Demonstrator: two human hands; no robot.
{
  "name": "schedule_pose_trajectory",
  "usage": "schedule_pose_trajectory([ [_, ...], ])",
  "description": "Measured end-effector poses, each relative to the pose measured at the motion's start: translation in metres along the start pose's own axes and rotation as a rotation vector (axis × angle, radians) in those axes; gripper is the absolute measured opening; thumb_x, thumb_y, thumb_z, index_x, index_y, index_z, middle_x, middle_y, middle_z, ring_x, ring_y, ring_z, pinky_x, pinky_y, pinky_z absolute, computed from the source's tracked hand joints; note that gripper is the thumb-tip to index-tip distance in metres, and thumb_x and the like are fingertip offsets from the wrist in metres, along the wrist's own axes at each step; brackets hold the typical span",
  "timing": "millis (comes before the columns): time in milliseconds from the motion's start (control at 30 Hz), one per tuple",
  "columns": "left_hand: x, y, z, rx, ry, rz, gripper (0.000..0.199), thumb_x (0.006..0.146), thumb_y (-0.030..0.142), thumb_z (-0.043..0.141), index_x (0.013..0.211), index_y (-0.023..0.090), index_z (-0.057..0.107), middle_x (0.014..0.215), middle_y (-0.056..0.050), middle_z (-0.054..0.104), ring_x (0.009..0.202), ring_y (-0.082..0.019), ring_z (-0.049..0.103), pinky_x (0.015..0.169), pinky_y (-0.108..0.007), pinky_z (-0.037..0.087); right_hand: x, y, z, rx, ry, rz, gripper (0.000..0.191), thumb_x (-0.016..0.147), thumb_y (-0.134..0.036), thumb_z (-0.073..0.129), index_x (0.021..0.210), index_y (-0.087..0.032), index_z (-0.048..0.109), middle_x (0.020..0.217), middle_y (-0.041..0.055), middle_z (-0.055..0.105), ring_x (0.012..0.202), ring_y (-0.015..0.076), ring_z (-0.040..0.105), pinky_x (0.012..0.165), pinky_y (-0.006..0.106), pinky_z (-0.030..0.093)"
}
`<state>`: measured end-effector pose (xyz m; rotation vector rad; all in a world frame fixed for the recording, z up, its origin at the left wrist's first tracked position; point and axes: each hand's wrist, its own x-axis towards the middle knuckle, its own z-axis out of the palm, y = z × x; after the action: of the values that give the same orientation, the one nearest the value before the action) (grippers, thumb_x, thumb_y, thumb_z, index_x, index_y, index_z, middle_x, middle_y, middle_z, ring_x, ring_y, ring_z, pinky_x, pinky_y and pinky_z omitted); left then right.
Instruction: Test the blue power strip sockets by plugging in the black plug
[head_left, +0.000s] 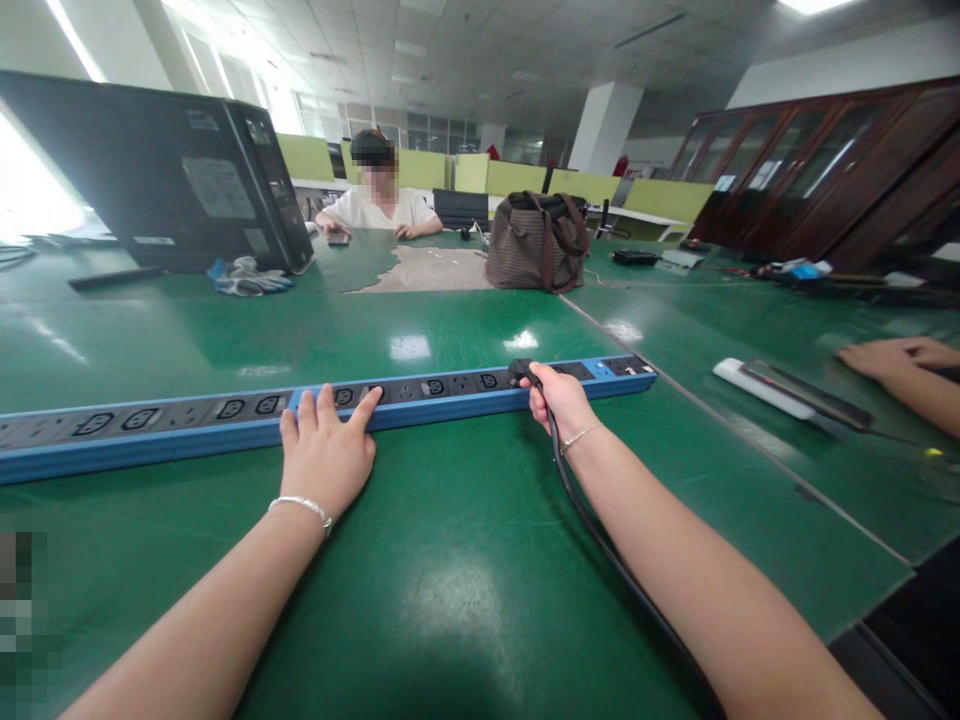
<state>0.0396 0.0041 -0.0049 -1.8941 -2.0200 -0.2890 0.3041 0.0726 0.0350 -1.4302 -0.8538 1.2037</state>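
Note:
A long blue power strip [450, 400] with a row of black sockets lies across the green table. My left hand [330, 435] rests on it with the fingers spread over its top, left of the middle. Toward the strip's right end, my right hand [559, 397] is closed around a black power plug [520, 372]. The plug sits at the strip's sockets; whether it is fully seated I cannot tell. Its black cord [592, 515] runs from under my right hand down along my forearm to the bottom edge.
A black computer case [187, 185] stands at the back left, with gloves [247, 277] beside it. A brown bag [536, 240] is at the far middle, near a seated person [382, 205]. Another person's hands [892, 355] rest at right, near a white bar-shaped object [761, 388].

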Motion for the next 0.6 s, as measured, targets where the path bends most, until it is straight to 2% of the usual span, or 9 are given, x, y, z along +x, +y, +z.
schedule_pose_trajectory([
  [133, 0.0, 0.0, -0.001, -0.005, 0.006, 0.002, 0.055, 0.087, 0.03, 0.043, 0.141, 0.036, 0.037, 0.143, -0.018, 0.036, 0.135, -0.04, 0.03, 0.106, -0.057, 0.024, -0.001, -0.006, 0.001, -0.028, -0.005, 0.022, 0.034, 0.092, -0.026, 0.042, 0.062, -0.015, 0.053, 0.03, -0.0074, 0.034, 0.024, 0.0047, 0.029, 0.027, 0.015, 0.02],
  [333, 0.001, 0.0, -0.002, -0.016, -0.025, -0.013, 0.057, 0.086, 0.03, 0.045, 0.141, 0.036, 0.037, 0.145, -0.017, 0.035, 0.136, -0.04, 0.028, 0.107, -0.057, 0.023, -0.004, -0.013, 0.002, -0.07, -0.056, 0.127, 0.036, 0.094, -0.027, 0.038, 0.063, -0.015, 0.052, 0.029, -0.0077, 0.033, 0.024, 0.0043, 0.026, 0.027, 0.014, 0.019],
  [600, -0.001, 0.001, -0.003, -0.024, 0.012, -0.002, 0.056, 0.085, 0.029, 0.045, 0.14, 0.035, 0.039, 0.143, -0.017, 0.038, 0.136, -0.039, 0.03, 0.106, -0.058, 0.025, -0.006, -0.01, 0.007, -0.166, -0.042, 0.1, 0.036, 0.093, -0.026, 0.042, 0.06, -0.015, 0.051, 0.028, -0.0067, 0.035, 0.023, 0.0044, 0.028, 0.027, 0.015, 0.02],
])
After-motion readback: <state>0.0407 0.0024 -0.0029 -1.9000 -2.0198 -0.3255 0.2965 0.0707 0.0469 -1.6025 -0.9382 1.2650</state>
